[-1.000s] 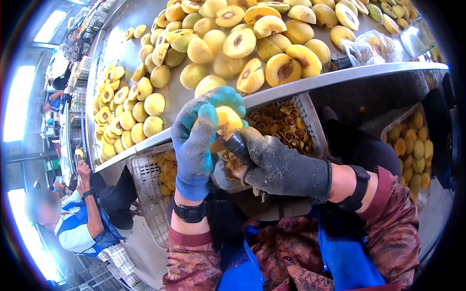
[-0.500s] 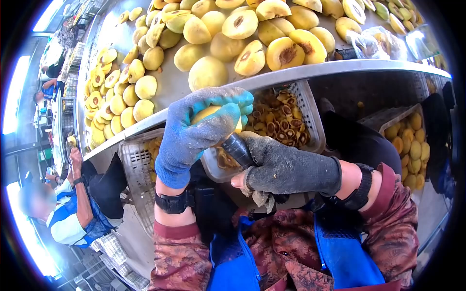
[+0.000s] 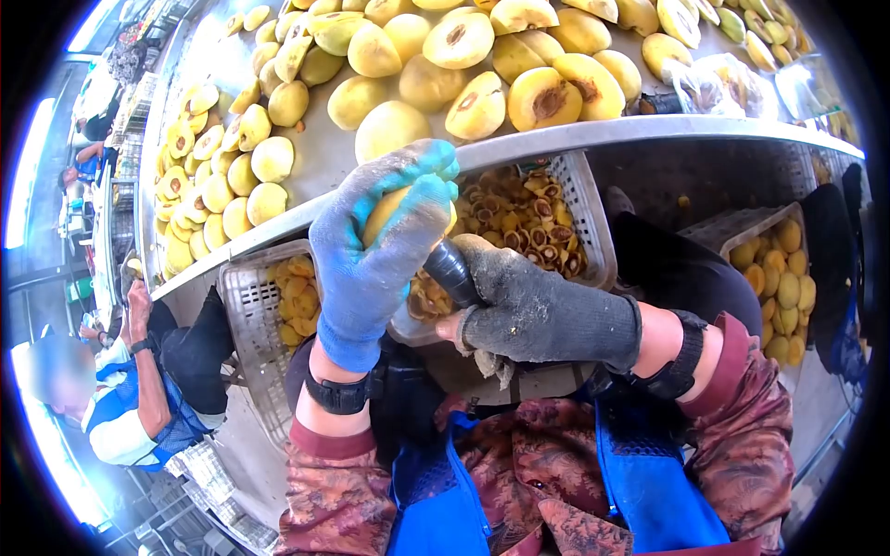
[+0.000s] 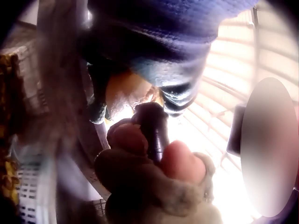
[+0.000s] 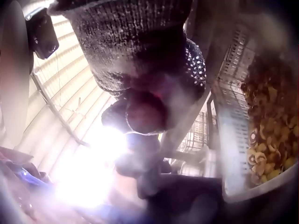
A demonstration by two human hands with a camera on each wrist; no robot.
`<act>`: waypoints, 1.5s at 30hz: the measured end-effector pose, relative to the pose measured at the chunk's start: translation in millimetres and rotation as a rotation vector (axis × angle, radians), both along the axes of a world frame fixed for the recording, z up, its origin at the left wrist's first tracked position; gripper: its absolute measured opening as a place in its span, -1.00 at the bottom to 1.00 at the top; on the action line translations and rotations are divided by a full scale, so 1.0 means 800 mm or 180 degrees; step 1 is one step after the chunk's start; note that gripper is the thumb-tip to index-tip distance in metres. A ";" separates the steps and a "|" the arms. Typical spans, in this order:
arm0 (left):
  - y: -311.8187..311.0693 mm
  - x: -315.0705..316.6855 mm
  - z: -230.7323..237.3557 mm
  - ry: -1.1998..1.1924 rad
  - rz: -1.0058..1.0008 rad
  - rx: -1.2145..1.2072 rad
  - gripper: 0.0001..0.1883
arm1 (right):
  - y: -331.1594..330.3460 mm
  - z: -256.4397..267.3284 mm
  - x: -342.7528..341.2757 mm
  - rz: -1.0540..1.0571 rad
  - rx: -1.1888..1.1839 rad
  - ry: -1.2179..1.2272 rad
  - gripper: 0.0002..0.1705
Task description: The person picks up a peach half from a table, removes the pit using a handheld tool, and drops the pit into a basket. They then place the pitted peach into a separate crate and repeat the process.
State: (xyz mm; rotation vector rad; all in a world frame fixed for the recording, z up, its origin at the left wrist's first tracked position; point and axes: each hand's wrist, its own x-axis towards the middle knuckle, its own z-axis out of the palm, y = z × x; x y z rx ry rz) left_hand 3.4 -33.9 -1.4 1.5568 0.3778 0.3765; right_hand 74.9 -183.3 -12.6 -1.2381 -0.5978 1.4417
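Observation:
In the head view my left hand (image 3: 375,246), in a blue-grey glove with teal patches, holds a yellow peach half (image 3: 382,215) over the table's near edge. Its fingers wrap round the fruit and cover most of it. My right hand (image 3: 556,310), in a worn dark grey glove with bare fingertips, grips a pitting tool by its black handle (image 3: 451,272). The tool's front end is at the peach, hidden by fruit and fingers. From below, the left wrist view has the handle (image 4: 153,126) pinched beneath the peach flesh (image 4: 126,91).
Many peach halves (image 3: 459,39) lie heaped on a metal table (image 3: 324,157). Below its edge stand a crate (image 3: 598,218) of pitted scraps, a left crate (image 3: 248,306) with peach pieces and a right crate with peaches (image 3: 788,287). Another person (image 3: 139,398) sits at left.
The left hand turned the peach, hiding the cut face that showed earlier, then rose slightly and tilted upright. The right hand kept its grip on the tool, moving little. The head view shifted slightly.

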 end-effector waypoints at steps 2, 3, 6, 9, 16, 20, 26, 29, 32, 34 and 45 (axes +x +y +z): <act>0.003 -0.001 -0.007 -0.0116 -0.0083 0.0067 -0.77 | -0.001 -0.008 -0.002 0.0024 0.0096 0.0092 -0.42; 0.005 -0.001 -0.007 -0.0099 -0.0160 -0.0001 -0.76 | 0.000 -0.019 -0.004 0.0053 0.0226 0.0321 -0.43; 0.010 -0.003 -0.009 -0.0107 -0.0390 -0.0022 -0.74 | -0.003 -0.023 -0.009 0.0062 0.0223 0.0514 -0.47; 0.014 -0.002 -0.014 -0.0143 -0.0594 0.0175 -0.70 | -0.006 -0.015 -0.009 0.0100 0.0179 0.0990 -0.68; 0.014 -0.003 -0.011 -0.0299 -0.0748 -0.0132 -0.65 | -0.011 0.001 -0.002 0.0306 0.0101 0.1633 -0.72; 0.020 -0.005 -0.004 -0.0087 -0.0952 -0.0257 -0.63 | -0.014 -0.001 -0.005 0.0343 0.0086 0.1555 -0.71; 0.015 -0.005 0.005 -0.0103 -0.1097 -0.0410 -0.50 | -0.023 0.029 0.003 0.0376 -0.0176 0.2184 -0.75; 0.003 -0.006 0.008 -0.0237 -0.0821 -0.0757 -0.39 | -0.025 0.035 0.004 0.0343 -0.0137 0.2488 -0.77; 0.001 -0.002 0.009 -0.0221 -0.0667 -0.0860 -0.33 | -0.023 0.035 0.008 0.0349 0.0028 0.2491 -0.79; -0.002 0.004 0.011 -0.0263 -0.0577 -0.0886 -0.33 | -0.021 0.044 0.014 0.0370 -0.0082 0.2169 -0.81; -0.002 0.016 -0.004 -0.0525 0.0214 -0.1329 -0.45 | -0.001 -0.016 -0.009 -0.0654 0.0309 -0.3448 -0.66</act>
